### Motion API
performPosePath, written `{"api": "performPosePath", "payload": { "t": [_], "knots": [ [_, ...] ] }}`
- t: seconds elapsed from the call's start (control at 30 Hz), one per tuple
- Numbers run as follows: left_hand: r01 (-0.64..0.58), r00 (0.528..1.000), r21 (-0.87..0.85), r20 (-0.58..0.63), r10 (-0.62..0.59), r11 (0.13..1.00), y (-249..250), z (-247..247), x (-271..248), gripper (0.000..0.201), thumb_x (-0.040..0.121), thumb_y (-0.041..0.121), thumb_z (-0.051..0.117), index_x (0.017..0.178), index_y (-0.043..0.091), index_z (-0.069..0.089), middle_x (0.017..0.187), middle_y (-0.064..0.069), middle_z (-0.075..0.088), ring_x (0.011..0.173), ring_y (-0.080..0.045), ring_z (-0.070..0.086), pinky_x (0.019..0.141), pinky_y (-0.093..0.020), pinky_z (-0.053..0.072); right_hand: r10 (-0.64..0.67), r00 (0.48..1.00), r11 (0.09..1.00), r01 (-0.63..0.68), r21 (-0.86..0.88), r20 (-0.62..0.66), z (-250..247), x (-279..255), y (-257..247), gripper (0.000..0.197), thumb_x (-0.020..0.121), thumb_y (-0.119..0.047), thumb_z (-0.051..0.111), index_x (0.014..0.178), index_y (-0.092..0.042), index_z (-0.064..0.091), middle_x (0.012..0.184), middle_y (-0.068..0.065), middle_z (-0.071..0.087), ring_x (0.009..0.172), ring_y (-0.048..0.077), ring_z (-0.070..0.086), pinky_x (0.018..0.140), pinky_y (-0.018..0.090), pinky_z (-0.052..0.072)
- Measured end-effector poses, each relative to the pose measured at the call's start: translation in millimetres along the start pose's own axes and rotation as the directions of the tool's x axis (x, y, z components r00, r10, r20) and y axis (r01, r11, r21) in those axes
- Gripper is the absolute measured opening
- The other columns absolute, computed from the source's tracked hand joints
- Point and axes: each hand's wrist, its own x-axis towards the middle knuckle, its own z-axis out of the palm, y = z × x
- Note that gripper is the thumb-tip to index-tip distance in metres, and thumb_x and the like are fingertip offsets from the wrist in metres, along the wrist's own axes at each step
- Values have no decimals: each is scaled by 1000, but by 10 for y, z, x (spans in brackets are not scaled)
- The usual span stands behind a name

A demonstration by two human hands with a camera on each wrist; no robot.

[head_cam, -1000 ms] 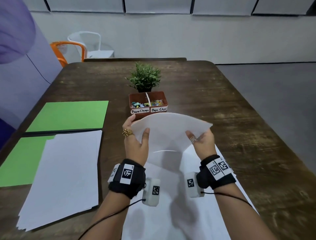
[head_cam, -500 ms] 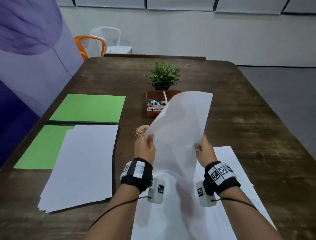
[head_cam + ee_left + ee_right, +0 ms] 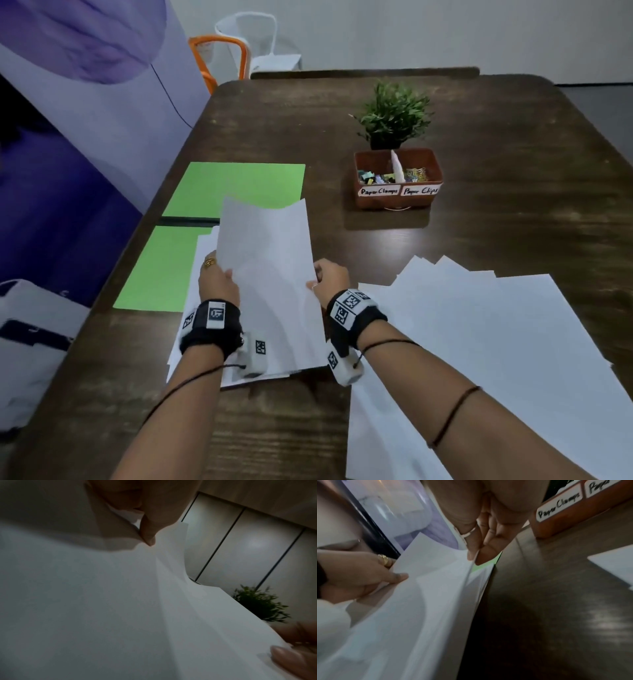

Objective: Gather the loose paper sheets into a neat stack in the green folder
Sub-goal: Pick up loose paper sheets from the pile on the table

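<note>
At the far left, off the worktop [image 3: 479, 260], sits a white and dark object [image 3: 30, 342] that is too cropped to identify. On the worktop's left part the green folder [image 3: 161, 267] lies open, its far leaf bare, its near leaf carrying a stack [image 3: 205, 246] of white sheets. Behind the worktop stand an orange chair [image 3: 219, 54] and a white chair [image 3: 260, 37]. Further right are a small potted plant [image 3: 394, 113] and, just in front of it, a brown box [image 3: 399, 178] labelled "Paper Clamps" and "Paper Clips". Loose sheets [image 3: 479, 335] are fanned over the worktop's right near part.

A single sheet [image 3: 267, 274] is held above the stack, bowed, its far edge lifted. The left hand [image 3: 219, 281] pinches its left edge, thumb on top, fingers beneath. The right hand [image 3: 330, 277] pinches the right edge between thumb and fingertips [image 3: 481, 558]. The sheet spans the gap between both hands and hides most of the stack.
</note>
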Motion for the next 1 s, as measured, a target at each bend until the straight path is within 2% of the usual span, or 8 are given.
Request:
{"api": "performPosePath", "payload": {
  "t": [0.23, 0.33, 0.47, 0.7, 0.77, 0.83, 0.9, 1.0],
  "knots": [
    [120, 990, 148, 51, -129, 982, -527, 30, 251, 55, 89, 2, 55, 140, 10, 34, 135, -20, 45, 123, -38, 42, 102, -49, 37, 54, 991, 990, -38, -132, 124, 525, 141, 14, 29, 88, -17, 61, 113, -4, 56, 115, 16, 57, 108, 29, 55, 90, 31, 45],
    [33, 989, 413, 115, -88, 910, -541, 61, 203, 83, 86, 31, 63, 149, 29, 8, 152, -9, 17, 132, -36, 24, 102, -52, 29, 33, 995, 960, -7, -279, 91, 499, 151, 92, 48, 88, -35, 59, 127, -8, 49, 134, 14, 43, 124, 30, 39, 101, 36, 39],
    [-124, 975, 401, 219, 37, 908, -283, 275, 31, 85, 85, 39, 62, 149, 30, 7, 154, -8, 13, 135, -36, 20, 104, -52, 28, -18, 999, 959, 6, -282, -41, 131, 66, 435, 52, 90, -35, 55, 137, -15, 43, 140, 11, 37, 129, 28, 33, 105, 34, 32],
    [-317, 716, 36, 665, 214, 948, 393, 1097, -906, 55, 80, 39, 68, 129, 20, 51, 131, -4, 51, 120, -24, 49, 101, -37, 42, 201, 945, 936, -263, -235, -257, -1031, -435, 1827, 28, 90, 0, 48, 103, -10, 70, 150, 18, 26, 141, 24, 19, 105, 18, 18],
    [-284, 694, 73, 703, 153, 956, 521, 1314, -1177, 62, 76, 44, 69, 129, 19, 51, 130, -5, 49, 122, -27, 46, 104, -36, 38, 309, 907, 899, -377, -225, -285, -1326, -647, 2125, 33, 92, -10, 53, 124, -15, 59, 155, 15, 15, 143, 26, 10, 108, 21, 19],
    [-227, 725, 139, 685, 72, 964, 618, 1463, -1383, 77, 77, 43, 69, 139, 12, 36, 138, -9, 35, 126, -31, 38, 108, -35, 31, 459, 854, 757, -520, -395, -245, -1527, -865, 2361, 69, 87, -48, 58, 145, -27, 29, 157, 11, 2, 144, 32, 0, 114, 34, 16],
    [-129, 769, 183, 638, -18, 975, 719, 1537, -1533, 88, 76, 39, 73, 142, 7, 25, 141, -13, 27, 127, -34, 36, 107, -37, 32, 568, 796, 658, -592, -466, -210, -1605, -1005, 2529, 101, 73, -74, 52, 149, -32, 0, 157, 10, -8, 143, 37, -5, 116, 45, 13],
    [18, 805, 188, 580, -126, 982, 848, 1592, -1612, 85, 68, 35, 80, 132, 5, 33, 131, -16, 33, 116, -36, 47, 100, -39, 42, 565, 806, 679, -576, -455, -176, -1593, -1078, 2638, 112, 68, -81, 49, 148, -30, -10, 156, 9, -16, 143, 38, -9, 116, 48, 10]
  ]
}}
